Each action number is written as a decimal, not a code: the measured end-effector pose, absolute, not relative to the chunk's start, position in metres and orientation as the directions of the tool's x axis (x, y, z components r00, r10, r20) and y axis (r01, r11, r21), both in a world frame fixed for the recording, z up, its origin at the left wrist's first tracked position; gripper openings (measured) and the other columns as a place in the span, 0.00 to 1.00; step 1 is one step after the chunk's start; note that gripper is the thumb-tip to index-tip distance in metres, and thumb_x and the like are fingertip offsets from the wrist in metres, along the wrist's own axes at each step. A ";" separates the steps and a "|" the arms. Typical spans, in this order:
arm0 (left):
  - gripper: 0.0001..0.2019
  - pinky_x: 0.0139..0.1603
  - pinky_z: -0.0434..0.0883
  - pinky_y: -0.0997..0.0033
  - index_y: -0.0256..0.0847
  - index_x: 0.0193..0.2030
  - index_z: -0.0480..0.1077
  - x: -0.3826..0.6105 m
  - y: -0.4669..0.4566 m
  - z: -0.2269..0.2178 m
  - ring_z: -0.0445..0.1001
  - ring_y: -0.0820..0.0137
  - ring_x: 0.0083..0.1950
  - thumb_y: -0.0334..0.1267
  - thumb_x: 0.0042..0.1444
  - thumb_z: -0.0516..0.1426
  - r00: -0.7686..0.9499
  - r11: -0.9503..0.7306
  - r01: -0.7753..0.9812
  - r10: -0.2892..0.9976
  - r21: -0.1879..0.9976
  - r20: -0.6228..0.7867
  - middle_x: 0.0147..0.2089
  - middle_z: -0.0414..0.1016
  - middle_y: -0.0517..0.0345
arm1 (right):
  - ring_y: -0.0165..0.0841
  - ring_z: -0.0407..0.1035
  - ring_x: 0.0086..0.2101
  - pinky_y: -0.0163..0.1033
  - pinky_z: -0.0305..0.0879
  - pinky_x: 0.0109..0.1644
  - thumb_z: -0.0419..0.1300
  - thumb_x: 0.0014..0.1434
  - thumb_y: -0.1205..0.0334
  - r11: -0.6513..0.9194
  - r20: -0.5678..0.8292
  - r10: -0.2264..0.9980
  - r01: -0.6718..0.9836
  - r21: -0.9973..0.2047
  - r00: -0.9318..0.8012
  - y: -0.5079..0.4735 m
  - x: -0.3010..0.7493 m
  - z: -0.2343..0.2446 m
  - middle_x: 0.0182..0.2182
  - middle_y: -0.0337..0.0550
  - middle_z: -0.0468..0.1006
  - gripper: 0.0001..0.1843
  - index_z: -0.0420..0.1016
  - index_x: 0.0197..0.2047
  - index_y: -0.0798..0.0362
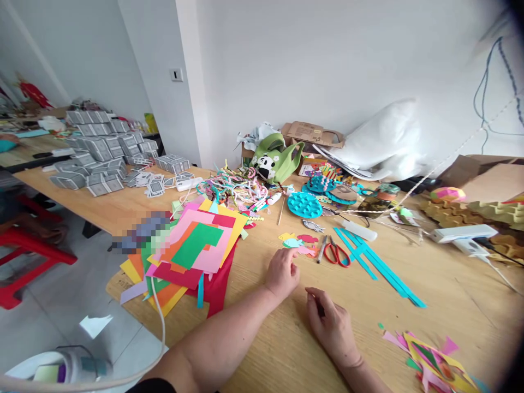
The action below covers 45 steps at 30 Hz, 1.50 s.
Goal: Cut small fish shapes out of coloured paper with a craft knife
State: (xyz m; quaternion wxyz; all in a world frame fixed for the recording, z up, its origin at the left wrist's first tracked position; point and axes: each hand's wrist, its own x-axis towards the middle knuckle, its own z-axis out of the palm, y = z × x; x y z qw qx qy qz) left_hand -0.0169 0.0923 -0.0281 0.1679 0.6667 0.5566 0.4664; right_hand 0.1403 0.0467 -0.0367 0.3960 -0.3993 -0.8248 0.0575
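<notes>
My left hand [282, 271] rests on the wooden table [442, 284] with its fingers curled and the fingertips pinched together near small paper cut-outs [298, 243]. Whether it holds anything I cannot make out. My right hand [331, 325] lies close behind it with fingers bent inward and thumb tucked, its contents hidden. Red-handled scissors [336, 253] lie just beyond the hands, beside long teal paper strips [376, 265]. A pile of coloured paper sheets [192, 245] lies to the left of my left hand.
Grey folded boxes [98, 153] are stacked at the far left. A green panda bag [274, 158], cardboard box [311, 132], teal discs [305, 204], a glue gun [462, 234] and paper scraps [429, 360] crowd the table. A red stool [24, 256] stands on the floor.
</notes>
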 end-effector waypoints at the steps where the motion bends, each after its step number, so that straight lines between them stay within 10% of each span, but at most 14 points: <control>1: 0.27 0.51 0.70 0.60 0.40 0.53 0.65 -0.017 0.091 -0.027 0.70 0.61 0.46 0.18 0.46 0.51 -0.054 -0.318 0.587 0.902 0.745 0.427 0.45 0.73 0.51 | 0.30 0.72 0.18 0.32 0.65 0.24 0.51 0.66 0.64 0.670 0.606 0.708 0.619 -0.411 -0.364 0.047 0.141 -0.037 0.24 0.42 0.80 0.09 0.72 0.41 0.53; 16: 0.17 0.62 0.66 0.66 0.39 0.53 0.69 -0.033 0.052 0.049 0.70 0.65 0.57 0.36 0.56 0.59 0.267 -0.431 0.695 0.898 0.576 0.350 0.54 0.74 0.51 | 0.27 0.67 0.14 0.30 0.61 0.21 0.52 0.66 0.61 0.663 0.656 0.679 0.661 -0.353 -0.331 0.048 0.146 -0.038 0.17 0.36 0.73 0.11 0.73 0.37 0.56; 29: 0.23 0.66 0.53 0.42 0.36 0.61 0.66 -0.195 0.003 0.022 0.54 0.42 0.69 0.38 0.59 0.54 -0.497 0.468 0.867 0.842 0.172 0.211 0.65 0.64 0.37 | 0.26 0.65 0.14 0.29 0.60 0.21 0.52 0.66 0.59 0.644 0.597 0.728 0.634 -0.427 -0.337 0.051 0.147 -0.041 0.16 0.35 0.72 0.12 0.74 0.38 0.56; 45: 0.32 0.56 0.66 0.56 0.32 0.68 0.57 -0.215 0.011 0.013 0.68 0.51 0.57 0.35 0.56 0.55 -0.539 0.536 0.842 0.836 0.056 0.102 0.60 0.68 0.38 | 0.27 0.68 0.15 0.27 0.64 0.21 0.53 0.63 0.56 0.577 0.521 0.799 0.624 -0.527 -0.300 0.052 0.148 -0.039 0.17 0.36 0.75 0.14 0.75 0.36 0.54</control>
